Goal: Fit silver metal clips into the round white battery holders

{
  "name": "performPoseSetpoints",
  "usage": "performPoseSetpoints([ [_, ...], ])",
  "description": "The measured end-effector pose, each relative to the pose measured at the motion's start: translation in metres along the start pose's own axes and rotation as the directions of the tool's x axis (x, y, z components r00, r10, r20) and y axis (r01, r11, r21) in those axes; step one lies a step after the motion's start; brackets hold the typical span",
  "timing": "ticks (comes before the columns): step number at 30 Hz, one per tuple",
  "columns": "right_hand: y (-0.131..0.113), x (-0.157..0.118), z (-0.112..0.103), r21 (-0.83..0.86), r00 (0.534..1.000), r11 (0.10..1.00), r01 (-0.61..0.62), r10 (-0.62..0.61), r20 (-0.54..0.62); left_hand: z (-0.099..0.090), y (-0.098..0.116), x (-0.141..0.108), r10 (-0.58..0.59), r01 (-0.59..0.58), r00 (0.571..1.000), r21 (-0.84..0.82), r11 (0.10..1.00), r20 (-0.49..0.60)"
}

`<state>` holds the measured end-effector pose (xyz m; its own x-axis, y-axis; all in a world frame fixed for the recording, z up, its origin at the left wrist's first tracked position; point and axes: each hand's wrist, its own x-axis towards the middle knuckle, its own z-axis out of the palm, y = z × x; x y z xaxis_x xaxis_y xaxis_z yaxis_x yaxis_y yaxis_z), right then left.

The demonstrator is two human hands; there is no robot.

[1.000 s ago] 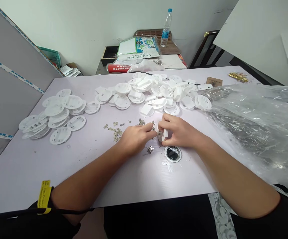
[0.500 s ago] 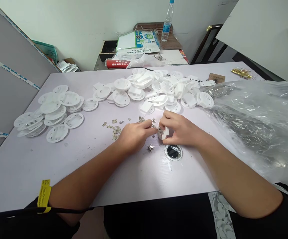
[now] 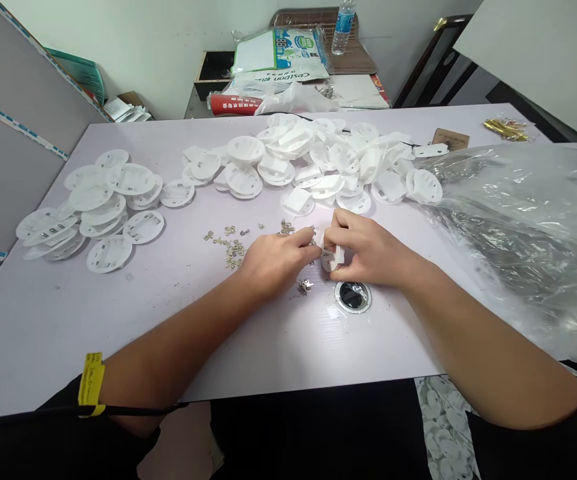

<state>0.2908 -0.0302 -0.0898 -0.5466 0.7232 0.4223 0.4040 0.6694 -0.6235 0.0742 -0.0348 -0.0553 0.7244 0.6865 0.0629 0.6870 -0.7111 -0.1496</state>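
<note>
A white round plastic disc (image 3: 330,260) with a raised block stands on edge in my right hand (image 3: 371,248), its fingers and thumb closed around it. My left hand (image 3: 273,265) is closed in a pinch, its fingertips at the disc's left face. Whatever may be between those fingertips is too small to make out. Just below the left fingers lies a small heap of silver metal pieces (image 3: 304,287). Brass-coloured metal pieces (image 3: 235,253) are scattered to the left of that hand. A ring-shaped fitting (image 3: 353,297) with a dark centre sits below my right hand.
Several white discs (image 3: 243,179) are heaped along the table's back, and more (image 3: 110,253) lie at left. A clear plastic bag (image 3: 528,240) covers the right side. Gold-coloured pieces (image 3: 507,129) and a brown card (image 3: 450,139) lie at the far right. A bottle (image 3: 343,27) stands behind.
The view has tipped down slightly, so everything sits higher in the picture. My right hand still grips the disc, and my left fingertips remain against it.
</note>
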Motion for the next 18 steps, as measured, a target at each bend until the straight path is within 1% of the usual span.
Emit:
performPoseSetpoints([
  [7,0.002,0.001,0.002,0.001,1.000,1.000,0.005,-0.005,-0.011,-0.005,0.007,0.003,0.008,-0.011,0.999,0.057,0.998,0.052],
  [12,0.002,-0.001,0.001,0.003,1.000,1.000,0.005,-0.005,-0.012,-0.004,0.008,0.002,0.017,-0.020,0.999,0.075,0.997,0.040],
  [14,0.002,-0.002,0.000,0.012,1.000,1.000,-0.005,0.005,-0.003,-0.003,0.005,0.000,0.039,-0.039,0.999,0.070,0.997,0.007],
  [16,0.002,-0.002,-0.003,0.024,1.000,0.999,-0.022,0.022,-0.016,-0.002,0.001,-0.002,0.068,-0.064,0.995,0.057,0.996,-0.069],
  [18,0.003,-0.001,-0.008,0.010,0.995,1.000,-0.005,0.006,-0.100,-0.003,-0.003,-0.003,0.058,-0.051,0.983,0.045,0.998,-0.175],
])
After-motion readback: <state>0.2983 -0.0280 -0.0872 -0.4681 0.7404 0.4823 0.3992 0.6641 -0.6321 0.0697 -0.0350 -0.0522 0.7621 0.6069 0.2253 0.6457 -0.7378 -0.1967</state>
